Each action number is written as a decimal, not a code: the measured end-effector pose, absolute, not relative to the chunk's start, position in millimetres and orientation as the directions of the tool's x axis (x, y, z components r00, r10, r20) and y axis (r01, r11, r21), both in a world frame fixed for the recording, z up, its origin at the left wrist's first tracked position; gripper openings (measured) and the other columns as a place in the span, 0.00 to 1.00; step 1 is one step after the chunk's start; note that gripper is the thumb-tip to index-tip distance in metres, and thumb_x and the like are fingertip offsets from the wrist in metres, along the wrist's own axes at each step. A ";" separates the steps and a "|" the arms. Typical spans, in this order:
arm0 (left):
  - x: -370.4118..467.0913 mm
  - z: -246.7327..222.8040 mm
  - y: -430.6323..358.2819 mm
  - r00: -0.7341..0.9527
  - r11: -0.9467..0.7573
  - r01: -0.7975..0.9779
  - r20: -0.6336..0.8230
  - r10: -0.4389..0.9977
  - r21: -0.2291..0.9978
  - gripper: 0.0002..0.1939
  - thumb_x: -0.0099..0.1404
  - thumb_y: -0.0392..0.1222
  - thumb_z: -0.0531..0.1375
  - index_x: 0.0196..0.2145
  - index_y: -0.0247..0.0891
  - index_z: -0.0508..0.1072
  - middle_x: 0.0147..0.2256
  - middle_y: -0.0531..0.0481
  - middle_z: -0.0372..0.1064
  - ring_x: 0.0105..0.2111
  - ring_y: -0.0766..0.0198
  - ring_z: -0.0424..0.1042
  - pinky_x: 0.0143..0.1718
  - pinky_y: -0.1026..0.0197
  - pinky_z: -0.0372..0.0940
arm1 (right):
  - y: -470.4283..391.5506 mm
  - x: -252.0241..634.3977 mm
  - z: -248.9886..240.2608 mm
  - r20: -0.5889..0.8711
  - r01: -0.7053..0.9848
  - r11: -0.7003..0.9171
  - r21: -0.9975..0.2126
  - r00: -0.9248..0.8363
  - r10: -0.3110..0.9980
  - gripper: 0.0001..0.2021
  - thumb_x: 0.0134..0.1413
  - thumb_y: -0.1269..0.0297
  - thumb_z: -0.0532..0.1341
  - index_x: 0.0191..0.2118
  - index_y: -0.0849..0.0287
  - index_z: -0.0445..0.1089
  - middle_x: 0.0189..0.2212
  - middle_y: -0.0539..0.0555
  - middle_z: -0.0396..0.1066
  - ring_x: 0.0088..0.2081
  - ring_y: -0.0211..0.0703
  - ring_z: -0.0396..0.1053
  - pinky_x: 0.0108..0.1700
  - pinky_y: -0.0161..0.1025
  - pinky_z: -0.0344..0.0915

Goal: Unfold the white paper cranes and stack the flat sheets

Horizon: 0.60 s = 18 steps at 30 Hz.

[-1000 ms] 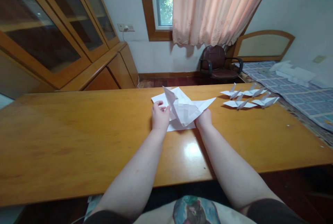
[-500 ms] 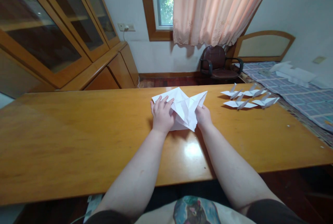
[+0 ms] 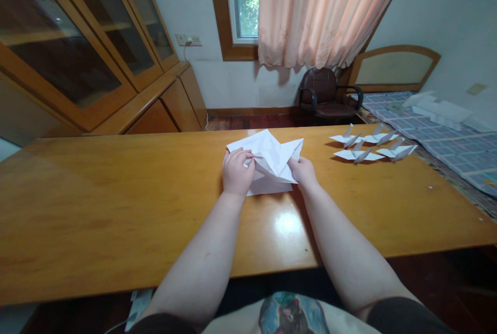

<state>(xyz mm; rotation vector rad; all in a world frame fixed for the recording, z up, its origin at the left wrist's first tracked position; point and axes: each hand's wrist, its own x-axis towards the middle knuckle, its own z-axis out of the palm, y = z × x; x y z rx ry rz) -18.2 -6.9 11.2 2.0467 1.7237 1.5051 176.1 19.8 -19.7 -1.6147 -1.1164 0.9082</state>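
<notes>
Left hand (image 3: 236, 172) pinching paper (image 3: 276, 157) between thumb and fingers; right hand (image 3: 303, 171) gripping its right side, fingertips partly hidden. Paper sits between both grips, creased, peaked near right grip. Flat sheet (image 3: 267, 186) below, on table (image 3: 116, 209). Four cranes (image 3: 350, 155) right of right grip, apart.

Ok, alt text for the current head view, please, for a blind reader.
A left hand and right hand hold folded white paper over a wooden table; four white paper birds sit to the right near its far edge.
</notes>
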 end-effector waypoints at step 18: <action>-14.0 14.8 -10.9 -0.069 -0.442 0.671 0.643 0.762 0.595 0.04 0.55 0.33 0.58 0.25 0.40 0.66 0.41 0.48 0.72 0.48 0.59 0.69 0.60 0.46 0.48 | 14.3 175.5 -14.6 0.139 0.389 -0.042 -0.920 0.426 0.894 0.11 0.41 0.60 0.57 0.27 0.62 0.73 0.26 0.56 0.75 0.27 0.45 0.68 0.26 0.34 0.57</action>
